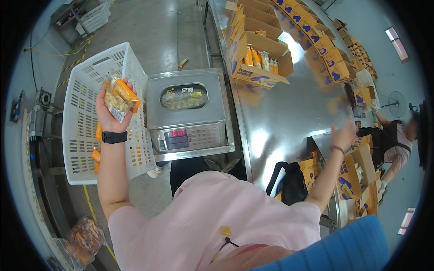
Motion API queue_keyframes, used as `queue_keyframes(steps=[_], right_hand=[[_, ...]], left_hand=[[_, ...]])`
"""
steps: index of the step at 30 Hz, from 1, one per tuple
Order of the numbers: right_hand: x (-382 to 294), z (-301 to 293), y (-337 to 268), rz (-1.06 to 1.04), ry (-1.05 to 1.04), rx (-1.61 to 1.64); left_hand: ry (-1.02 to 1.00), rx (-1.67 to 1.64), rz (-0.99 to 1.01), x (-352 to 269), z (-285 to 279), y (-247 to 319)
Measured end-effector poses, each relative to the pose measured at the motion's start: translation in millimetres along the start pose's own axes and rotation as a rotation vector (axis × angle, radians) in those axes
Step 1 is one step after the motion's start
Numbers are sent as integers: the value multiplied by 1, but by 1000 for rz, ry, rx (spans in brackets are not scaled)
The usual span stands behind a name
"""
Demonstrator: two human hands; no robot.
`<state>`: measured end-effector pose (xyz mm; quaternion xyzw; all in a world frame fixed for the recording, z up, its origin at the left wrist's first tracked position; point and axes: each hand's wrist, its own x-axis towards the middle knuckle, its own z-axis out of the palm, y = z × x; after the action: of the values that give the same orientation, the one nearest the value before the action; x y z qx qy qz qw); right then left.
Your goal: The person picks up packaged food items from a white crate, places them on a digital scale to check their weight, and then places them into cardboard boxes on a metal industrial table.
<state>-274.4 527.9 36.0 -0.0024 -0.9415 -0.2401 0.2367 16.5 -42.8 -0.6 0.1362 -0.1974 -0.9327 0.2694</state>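
In my left hand (117, 115), palm up, lie clear-and-orange wrapped snack packs (119, 93), with pale food showing through the film. That hand is over a white perforated plastic basket (73, 135), where more orange packs (96, 154) lie low inside. To the basket's right is a bench scale (186, 118) with a steel platform and lit red digits. My right hand (343, 135) is stretched out above the far right side of the steel table (288, 115), blurred, fingers apart, with nothing visible in it. Nearest it stands an open cardboard carton (349, 172).
Open cartons (261, 64), one holding upright packs, line the table's far end. A row of yellow printed boxes (322, 45) runs along its right edge. A black bag (294, 184) sits nearby. Another person (393, 139) works at right. A loose pack (183, 62) lies on the floor.
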Motion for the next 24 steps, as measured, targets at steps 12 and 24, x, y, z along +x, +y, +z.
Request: queue_keyframes(steps=[12, 24], right_hand=[[-50, -36, 131, 61, -493, -241], [-69, -162, -222, -1069, 311, 1067]], left_hand=[[60, 69, -4, 2, -4, -7], [89, 26, 2, -3, 4, -7]])
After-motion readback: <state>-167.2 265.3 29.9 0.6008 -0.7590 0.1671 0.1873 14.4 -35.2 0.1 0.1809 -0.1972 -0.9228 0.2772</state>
